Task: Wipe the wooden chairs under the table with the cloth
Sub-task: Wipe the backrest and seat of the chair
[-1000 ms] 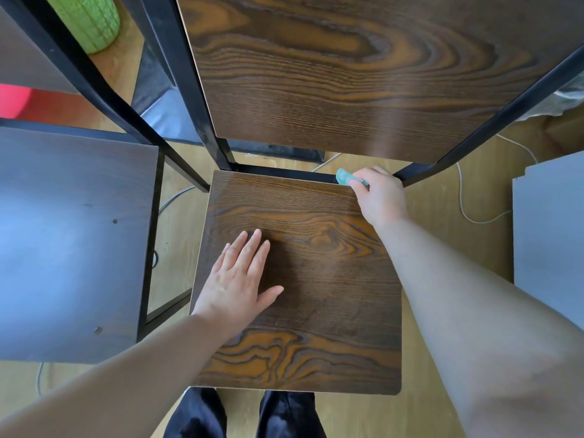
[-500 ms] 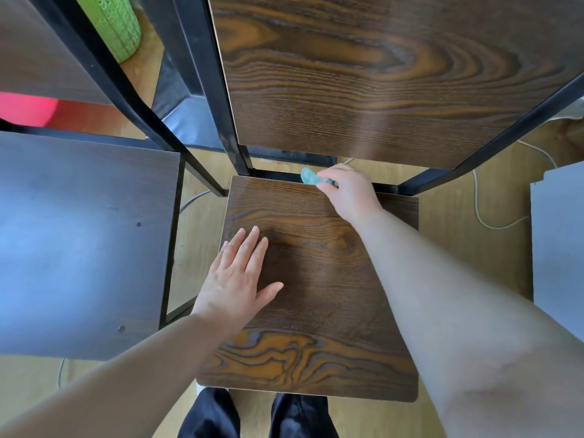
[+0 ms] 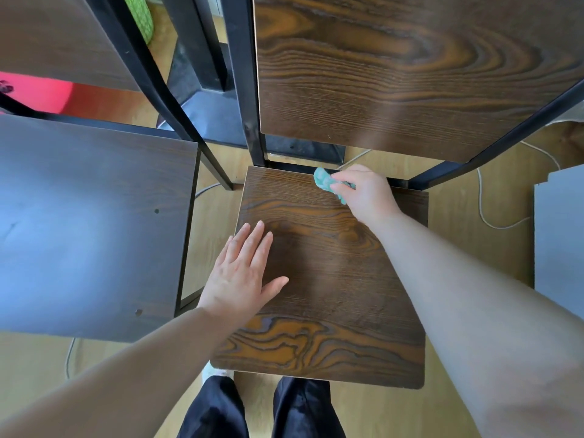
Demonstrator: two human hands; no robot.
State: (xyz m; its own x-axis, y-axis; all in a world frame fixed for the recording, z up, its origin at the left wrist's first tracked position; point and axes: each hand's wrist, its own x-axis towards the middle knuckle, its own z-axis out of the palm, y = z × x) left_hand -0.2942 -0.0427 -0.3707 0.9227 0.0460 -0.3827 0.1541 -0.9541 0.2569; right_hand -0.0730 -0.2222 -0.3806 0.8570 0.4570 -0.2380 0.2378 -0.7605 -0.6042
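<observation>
A wooden chair stands right below me, its dark grained seat in the middle of the view and its wooden backrest above in a black metal frame. My right hand grips a small teal cloth and holds it against the rear edge of the seat, near the middle. My left hand rests flat on the left part of the seat with straight fingers. A second chair's seat lies to the left, pale with glare.
Black chair frame bars cross the upper left. A white cable runs over the wooden floor at the right, beside a grey panel. A red object and a green object sit at the far left. My dark trouser legs are below.
My right hand has slid the cloth leftward along the rear edge of the seat, from the right corner toward the middle. My left hand has stayed flat on the seat.
</observation>
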